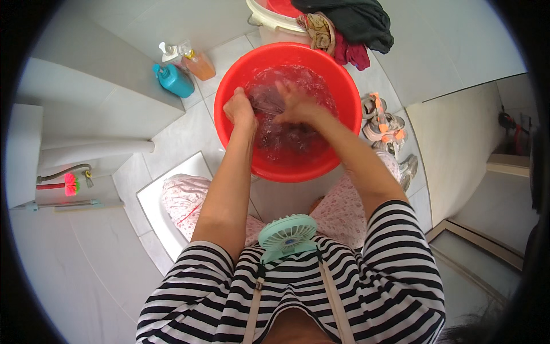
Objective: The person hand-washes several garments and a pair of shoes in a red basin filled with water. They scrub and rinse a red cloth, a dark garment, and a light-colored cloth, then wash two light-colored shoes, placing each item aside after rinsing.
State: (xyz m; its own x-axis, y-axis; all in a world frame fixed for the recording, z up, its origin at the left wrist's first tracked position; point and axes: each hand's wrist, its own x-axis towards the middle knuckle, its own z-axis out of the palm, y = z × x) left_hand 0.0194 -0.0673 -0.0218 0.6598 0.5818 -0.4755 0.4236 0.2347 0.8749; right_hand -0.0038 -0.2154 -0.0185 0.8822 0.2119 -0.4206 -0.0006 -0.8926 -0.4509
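A red plastic basin (348, 150) of sudsy water stands on the tiled floor before me. At its left inner side my left hand (239, 107) is closed on one end of a dark wet cloth (267, 99). My right hand (296, 104) is over the water at the cloth's right side, blurred, with its fingers apart; whether it touches the cloth I cannot tell. More dark fabric seems to lie under the water, but its shape is hidden.
Behind the basin stands a white bucket (279, 23) with dark and maroon clothes (352, 26) over its side. Pump bottles, one of them blue (175, 81), stand at the left. Sandals (384, 124) lie at the right. A squat toilet (172, 206) is near my left knee.
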